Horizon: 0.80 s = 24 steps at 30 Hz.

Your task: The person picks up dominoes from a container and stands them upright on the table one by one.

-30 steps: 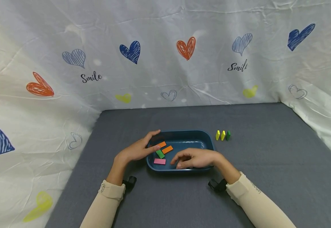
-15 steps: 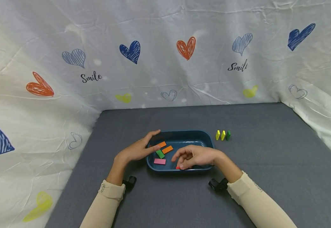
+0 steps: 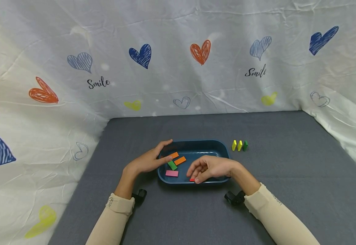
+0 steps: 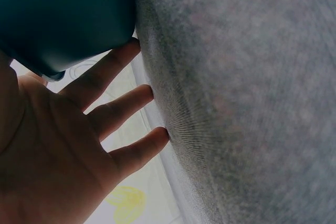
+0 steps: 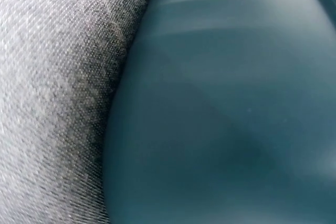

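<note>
Red block [image 3: 191,180] is pinched by the right hand [image 3: 213,168] inside the blue tray [image 3: 199,146]
Left hand [image 3: 148,160], fingers outspread, rests against the tray's end, probably to steady it.

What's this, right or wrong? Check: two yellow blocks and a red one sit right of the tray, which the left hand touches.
The red is wrong: the head view shows a green block beside the two yellow blocks, right of the tray, which the left hand touches.
</note>
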Available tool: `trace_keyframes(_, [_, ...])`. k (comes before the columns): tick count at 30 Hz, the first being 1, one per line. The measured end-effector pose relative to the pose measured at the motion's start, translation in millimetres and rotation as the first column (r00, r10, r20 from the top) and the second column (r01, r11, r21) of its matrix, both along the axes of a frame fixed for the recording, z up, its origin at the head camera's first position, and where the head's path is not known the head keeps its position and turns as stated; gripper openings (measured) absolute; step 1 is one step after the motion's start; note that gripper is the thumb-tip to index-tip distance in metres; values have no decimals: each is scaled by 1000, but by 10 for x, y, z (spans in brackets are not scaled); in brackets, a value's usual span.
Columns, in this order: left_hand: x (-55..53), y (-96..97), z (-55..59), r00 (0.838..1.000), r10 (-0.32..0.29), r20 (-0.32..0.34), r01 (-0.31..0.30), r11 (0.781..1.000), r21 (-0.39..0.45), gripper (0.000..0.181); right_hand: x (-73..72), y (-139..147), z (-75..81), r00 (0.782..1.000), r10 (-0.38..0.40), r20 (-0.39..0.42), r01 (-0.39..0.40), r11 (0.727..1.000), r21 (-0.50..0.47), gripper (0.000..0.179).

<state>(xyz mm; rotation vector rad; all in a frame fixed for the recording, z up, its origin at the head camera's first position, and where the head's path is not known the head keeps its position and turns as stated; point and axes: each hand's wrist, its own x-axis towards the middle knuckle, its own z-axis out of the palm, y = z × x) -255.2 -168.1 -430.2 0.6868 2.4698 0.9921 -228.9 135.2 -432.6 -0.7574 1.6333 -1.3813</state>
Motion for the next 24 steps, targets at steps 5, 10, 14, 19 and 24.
trace_keyframes(5, [-6,3,2,1000,-3,-1,3,1000,-1,74,7,18,38,999,8,-42,-8,1000,9,37])
trace_keyframes(10, [-10,-2,-3,1000,-12,-5,12,1000,-1,75,20,86,129,987,11,-162,-7,1000,21,35])
trace_keyframes(14, [-8,-2,1,1000,-19,-13,19,1000,3,76,24,185,192,975,-5,-222,-1,1000,-29,35])
trace_keyframes(19, [-7,-7,5,1000,-25,-18,25,1000,-1,75,39,371,266,960,-107,-261,77,990,-121,31])
trace_keyframes(24, [-7,-8,2,999,-32,-15,33,999,2,74,81,649,370,917,-286,-279,248,955,-165,28])
